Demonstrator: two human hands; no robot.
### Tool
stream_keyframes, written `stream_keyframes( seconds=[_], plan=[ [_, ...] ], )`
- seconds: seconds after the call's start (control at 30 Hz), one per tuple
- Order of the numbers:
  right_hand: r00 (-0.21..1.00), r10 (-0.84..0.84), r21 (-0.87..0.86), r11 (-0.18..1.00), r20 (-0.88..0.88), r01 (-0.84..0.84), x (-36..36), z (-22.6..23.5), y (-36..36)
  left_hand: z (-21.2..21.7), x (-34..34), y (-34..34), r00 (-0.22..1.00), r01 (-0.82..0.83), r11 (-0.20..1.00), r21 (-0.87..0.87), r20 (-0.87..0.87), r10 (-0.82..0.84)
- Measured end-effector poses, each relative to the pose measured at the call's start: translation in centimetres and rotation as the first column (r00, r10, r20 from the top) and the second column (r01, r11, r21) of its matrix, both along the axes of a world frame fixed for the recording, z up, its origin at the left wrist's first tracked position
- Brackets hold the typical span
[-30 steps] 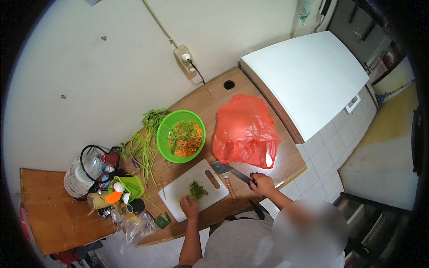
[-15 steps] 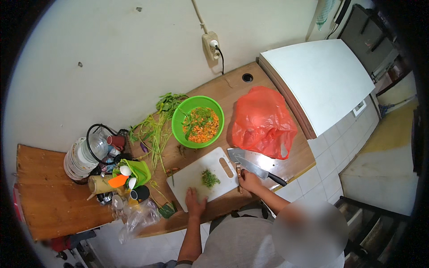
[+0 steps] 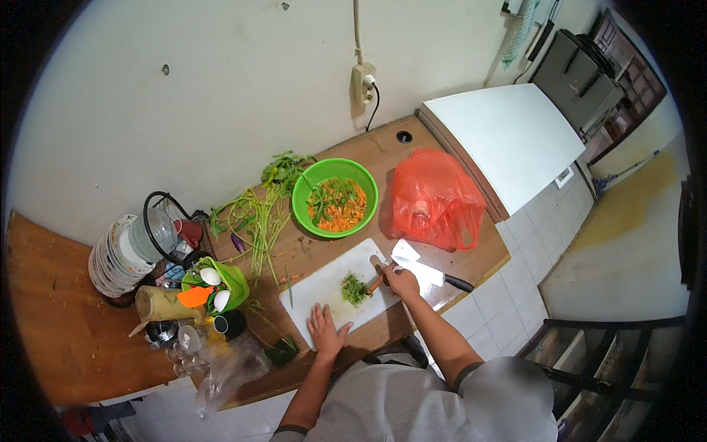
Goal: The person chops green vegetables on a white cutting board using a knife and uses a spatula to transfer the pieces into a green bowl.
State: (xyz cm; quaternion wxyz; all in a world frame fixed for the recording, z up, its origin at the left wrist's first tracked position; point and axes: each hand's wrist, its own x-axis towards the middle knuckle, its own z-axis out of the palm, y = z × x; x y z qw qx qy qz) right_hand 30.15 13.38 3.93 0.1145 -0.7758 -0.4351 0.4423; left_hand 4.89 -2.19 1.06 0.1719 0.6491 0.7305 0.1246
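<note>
My left hand (image 3: 328, 335) lies flat with fingers spread on the lower left edge of a white cutting board (image 3: 317, 291). A small heap of chopped greens (image 3: 355, 288) sits in the middle of the board. At the board's right end my right hand (image 3: 401, 282) is closed round a wooden-handled knife with a broad blade; the handle's end sticks out toward the greens. Its pale blade (image 3: 406, 251) points away from me. Beside it lies a black-handled knife (image 3: 458, 283). Behind the board stands a green bowl (image 3: 298, 210) holding chopped orange and green vegetables.
A red plastic bag (image 3: 436, 199) rests on the right of the wooden table (image 3: 339, 258). Leafy stalks (image 3: 258, 221) and a small purple eggplant (image 3: 237, 243) lie left of the bowl. Stacked plates (image 3: 114, 261), a green container (image 3: 236, 283) and a clear plastic bag (image 3: 232, 368) crowd the left.
My right hand has lifted and turned the wooden-handled knife, bringing it in over the board's right end. My left hand's fingers have spread on the board. The view has shifted slightly.
</note>
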Motion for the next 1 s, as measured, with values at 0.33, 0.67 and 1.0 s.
stream_keyframes(
  seconds=[0.33, 0.67, 1.0],
  plan=[
    [0.919, -0.127, -0.061, 0.992, -0.373, 0.112, -3.1, -1.6, 0.2, -0.5, -2.1, -1.9, 1.0, 0.014, 1.0, 0.007, 0.014, -0.014],
    [0.952, 0.171, 0.096, 0.984, -0.255, -0.151, -0.2, 1.3, -6.5, 0.9, -3.1, -2.4, 0.992, 0.059, 0.998, -0.019, 0.112, -0.057],
    [0.852, 0.51, -0.167, 0.856, 0.12, -0.489, 1.9, 7.2, -18.2, -1.6, 0.5, -0.7, 0.973, 0.153, 0.984, 0.091, 0.162, -0.166]
  ],
)
